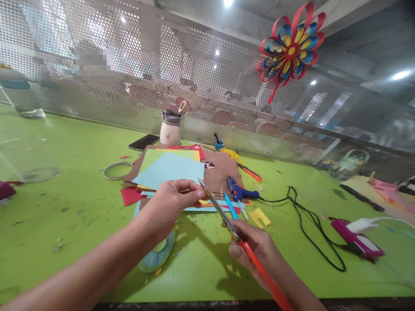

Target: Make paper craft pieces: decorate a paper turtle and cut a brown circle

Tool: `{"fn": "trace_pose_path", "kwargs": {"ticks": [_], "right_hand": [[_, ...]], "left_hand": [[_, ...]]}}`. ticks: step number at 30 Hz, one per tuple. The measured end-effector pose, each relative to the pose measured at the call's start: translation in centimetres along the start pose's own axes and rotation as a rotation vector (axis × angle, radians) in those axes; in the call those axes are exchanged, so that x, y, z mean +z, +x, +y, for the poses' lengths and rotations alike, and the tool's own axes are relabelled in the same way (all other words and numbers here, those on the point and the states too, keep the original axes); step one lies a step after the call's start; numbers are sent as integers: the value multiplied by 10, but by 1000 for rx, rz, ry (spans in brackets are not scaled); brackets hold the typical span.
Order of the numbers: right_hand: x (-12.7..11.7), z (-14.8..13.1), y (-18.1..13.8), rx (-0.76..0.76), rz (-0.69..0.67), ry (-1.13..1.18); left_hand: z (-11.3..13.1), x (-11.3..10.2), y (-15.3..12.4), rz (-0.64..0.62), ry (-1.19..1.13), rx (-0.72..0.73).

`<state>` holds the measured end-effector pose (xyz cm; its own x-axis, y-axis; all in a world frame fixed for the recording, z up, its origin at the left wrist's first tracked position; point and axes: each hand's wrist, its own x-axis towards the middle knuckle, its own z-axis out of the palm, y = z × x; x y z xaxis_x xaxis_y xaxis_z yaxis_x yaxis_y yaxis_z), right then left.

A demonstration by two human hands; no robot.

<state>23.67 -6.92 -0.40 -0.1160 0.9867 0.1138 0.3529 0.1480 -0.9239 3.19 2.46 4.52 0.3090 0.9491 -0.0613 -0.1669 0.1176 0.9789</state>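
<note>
The metal-bladed scissors with orange-red plastic handles [223,216] slant up and leftward, blades close together, gripped by the right hand [256,252], tips at the left hand's [171,201] pinched fingertips.

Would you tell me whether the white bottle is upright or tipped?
Upright: the white bottle stands on its base on the green table, lid uppermost.

Green table [65,207], perforated metal screen [194,77], bright ceiling lights [401,75]

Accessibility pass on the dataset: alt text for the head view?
A right hand holds orange-handled scissors, blades pointing at the pinched left hand, over a green table. Behind lie coloured paper sheets and a blue glue gun; a paper flower hangs on the mesh wall.
</note>
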Motion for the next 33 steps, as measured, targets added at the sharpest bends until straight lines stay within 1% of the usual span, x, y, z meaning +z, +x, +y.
{"fn": "trace_pose_path", "kwargs": {"ticks": [5, 8, 11, 13, 15, 18, 20, 22, 24, 28, 33], "right_hand": [[2, -2, -1, -23, 42, -22], [2, -2, -2, -4, 76, -31], [-3, 3, -8, 25, 130, -58], [-10, 11, -15, 29, 181, -118], [-21, 21, -25, 24, 232, -228], [-47, 39, -42, -34, 279, -452], [-67, 47, -54, -95, 226, -622], [-85, 51, -64, -96, 148, -777], [-98, 50, -70, -85, 51, -870], [-109, 39, -63, -55, -173, -900], [-121, 29, -33, -10, -303, -899]], "left_hand": [[1, 0, -1, -3, 5, 5], [0, -1, -1, -13, 14, 6], [-2, -3, 0, -53, 8, -15], [-4, -4, 1, -88, -9, -29], [-5, -4, 2, -116, -26, -33], [-5, -4, 1, -149, -43, -14], [-3, -2, 0, -161, -55, -5], [-2, 0, -1, -166, -61, -9], [-2, 2, -1, -169, -66, -17], [-4, 5, 2, -188, -69, -34], [-10, 2, 12, -178, -48, -42]]}}
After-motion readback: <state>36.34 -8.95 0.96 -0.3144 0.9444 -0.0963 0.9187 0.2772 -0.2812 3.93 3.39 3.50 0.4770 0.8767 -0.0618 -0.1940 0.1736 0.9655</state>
